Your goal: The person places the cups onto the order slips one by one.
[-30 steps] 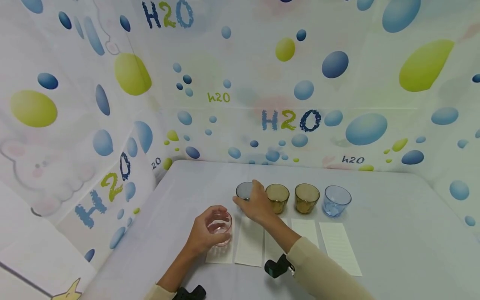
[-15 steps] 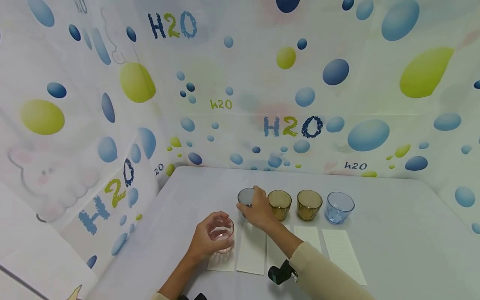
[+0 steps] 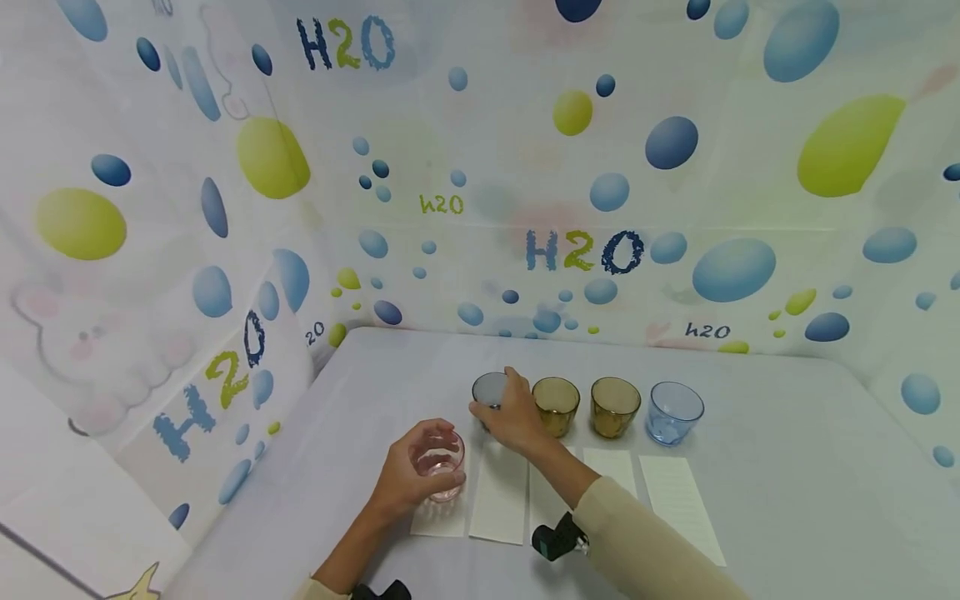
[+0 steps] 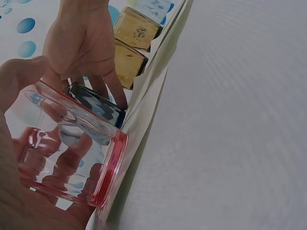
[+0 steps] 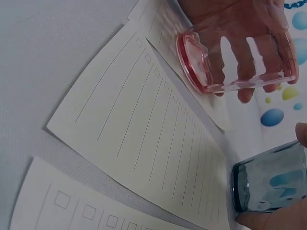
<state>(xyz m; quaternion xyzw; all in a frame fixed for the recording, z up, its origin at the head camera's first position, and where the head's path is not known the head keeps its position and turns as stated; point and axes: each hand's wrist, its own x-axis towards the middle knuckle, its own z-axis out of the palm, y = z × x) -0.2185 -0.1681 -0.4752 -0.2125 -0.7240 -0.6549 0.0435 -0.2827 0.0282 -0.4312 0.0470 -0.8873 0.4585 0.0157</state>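
My left hand [image 3: 397, 479] grips a clear pink glass [image 3: 442, 460], fingers and thumb wrapped around its sides. It is held upright over the far end of the leftmost paper strip [image 3: 438, 525]. In the left wrist view the glass's thick pink base [image 4: 114, 167] is close over the paper. Farther back, my right hand [image 3: 517, 417] holds a grey-blue glass [image 3: 489, 389] at the left end of a row, its thumb and fingers on opposite sides. The right wrist view shows this grey-blue glass [image 5: 268, 177] upright just past the end of a lined strip [image 5: 144, 129].
Right of my right hand stand two amber glasses [image 3: 555, 408] and a light blue glass [image 3: 675, 414], all upright in a row. Several paper strips with lines and small boxes lie side by side in front of them on the white table [image 3: 795, 467]. A patterned sheet [image 3: 480, 133] hangs behind.
The head view has tilted slightly. Both hands keep their hold on the pink and grey-blue glasses, with no visible shift against the table.
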